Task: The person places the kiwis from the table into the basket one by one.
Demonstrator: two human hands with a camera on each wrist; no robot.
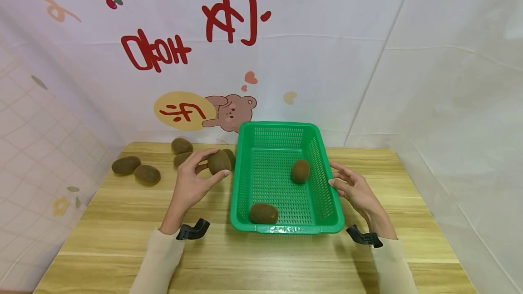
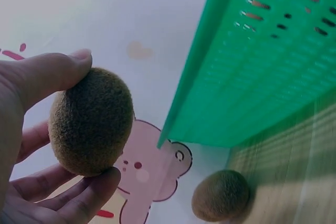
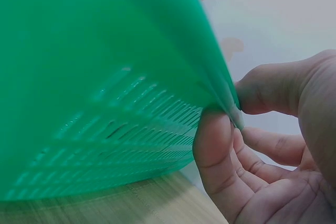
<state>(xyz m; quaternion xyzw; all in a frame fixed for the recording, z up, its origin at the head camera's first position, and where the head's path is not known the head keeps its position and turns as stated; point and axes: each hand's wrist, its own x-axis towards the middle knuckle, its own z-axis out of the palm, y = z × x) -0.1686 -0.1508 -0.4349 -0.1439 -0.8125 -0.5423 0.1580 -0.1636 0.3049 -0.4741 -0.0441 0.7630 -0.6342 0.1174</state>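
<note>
A brown, fuzzy kiwi (image 1: 218, 162) is held up between the thumb and fingers of my left hand (image 1: 195, 178), just left of the basket. The left wrist view shows this kiwi (image 2: 93, 121) clear of the table, beside the basket's outer wall. My right hand (image 1: 354, 188) pinches the right rim of the green plastic basket (image 1: 287, 229), thumb on top and a finger beneath the lip in the right wrist view. Inside the basket, one kiwi (image 1: 300, 171) lies near the right wall and another kiwi (image 1: 263, 213) near the front left corner.
Two kiwis (image 1: 147, 174) lie at the table's left. Further back are a kiwi (image 1: 181, 145) and a partly hidden kiwi (image 1: 181, 159). One more kiwi (image 2: 220, 195) sits behind the held one, near the basket. A printed cloth (image 1: 310, 67) hangs behind the wooden table (image 1: 245, 264).
</note>
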